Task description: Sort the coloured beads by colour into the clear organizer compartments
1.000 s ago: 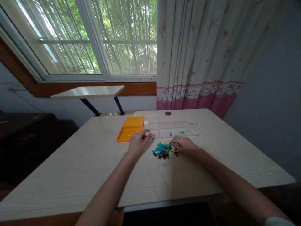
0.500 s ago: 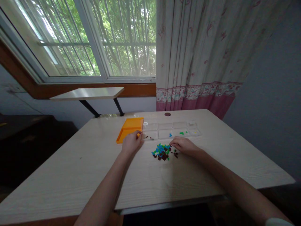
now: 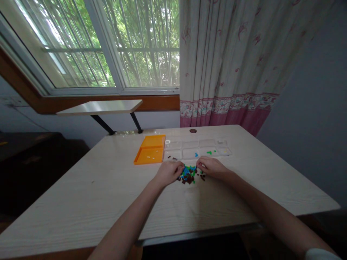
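A pile of small building bricks (image 3: pixel 189 177), blue, green and dark brown, lies on the table. My left hand (image 3: pixel 170 171) is at the pile's left edge, fingers curled together; whatever they hold is hidden. At the pile's upper right, my right hand (image 3: pixel 210 166) pinches with its fingertips, and what is between them is too small to make out. Behind the hands stand clear compartment trays (image 3: pixel 190 154), with a few brown, blue, green and yellow pieces sorted by colour. An orange box (image 3: pixel 141 156), lying opened out, holds several small white pieces (image 3: pixel 151 157).
The wooden table (image 3: pixel 103 202) carries a raised shelf (image 3: pixel 108 105) at its back left. A round dark cable hole (image 3: pixel 193 131) is near the back edge. Beyond are a barred window and a floral curtain (image 3: pixel 230 72).
My left hand has moved right and nearer, from the orange box to the pile, uncovering white pieces in the box. My right hand has barely moved.
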`<action>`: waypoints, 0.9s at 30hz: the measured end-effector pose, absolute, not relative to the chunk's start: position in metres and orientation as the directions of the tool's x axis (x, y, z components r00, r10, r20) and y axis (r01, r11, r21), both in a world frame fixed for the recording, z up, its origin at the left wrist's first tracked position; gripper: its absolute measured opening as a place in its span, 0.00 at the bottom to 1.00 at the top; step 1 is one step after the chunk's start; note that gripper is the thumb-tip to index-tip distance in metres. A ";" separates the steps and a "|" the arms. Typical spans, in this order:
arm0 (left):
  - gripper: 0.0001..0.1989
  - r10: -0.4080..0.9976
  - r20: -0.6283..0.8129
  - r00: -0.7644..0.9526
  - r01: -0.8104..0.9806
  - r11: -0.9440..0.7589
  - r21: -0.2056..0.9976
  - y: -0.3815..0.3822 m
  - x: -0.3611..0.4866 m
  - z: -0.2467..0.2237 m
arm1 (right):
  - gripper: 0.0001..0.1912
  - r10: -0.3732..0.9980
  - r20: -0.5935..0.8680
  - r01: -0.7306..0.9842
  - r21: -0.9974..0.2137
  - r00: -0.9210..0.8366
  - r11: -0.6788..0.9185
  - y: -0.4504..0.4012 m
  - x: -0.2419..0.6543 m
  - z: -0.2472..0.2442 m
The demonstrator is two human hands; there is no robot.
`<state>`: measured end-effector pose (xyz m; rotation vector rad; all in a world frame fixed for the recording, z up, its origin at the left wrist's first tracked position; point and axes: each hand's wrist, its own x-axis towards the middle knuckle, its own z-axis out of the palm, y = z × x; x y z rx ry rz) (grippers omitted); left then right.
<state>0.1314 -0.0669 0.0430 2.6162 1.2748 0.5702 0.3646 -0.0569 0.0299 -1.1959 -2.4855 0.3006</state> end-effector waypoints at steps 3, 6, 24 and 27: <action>0.12 0.792 0.265 0.550 0.709 -0.611 0.352 -0.068 0.134 0.043 | 0.07 0.794 0.312 0.683 -0.404 -0.522 0.608 -0.060 0.359 0.032; 0.10 0.799 0.287 0.528 0.702 -0.601 0.382 -0.070 0.139 0.042 | 0.06 0.806 0.363 0.650 -0.478 -0.467 0.591 -0.063 0.350 0.032; 0.11 0.785 0.287 0.548 0.700 -0.619 0.357 -0.075 0.145 0.041 | 0.04 0.823 0.359 0.624 -0.536 -0.440 0.568 -0.074 0.332 0.031; 0.12 0.785 0.297 0.544 0.694 -0.620 0.366 -0.075 0.145 0.043 | 0.05 0.815 0.373 0.622 -0.527 -0.443 0.579 -0.075 0.333 0.032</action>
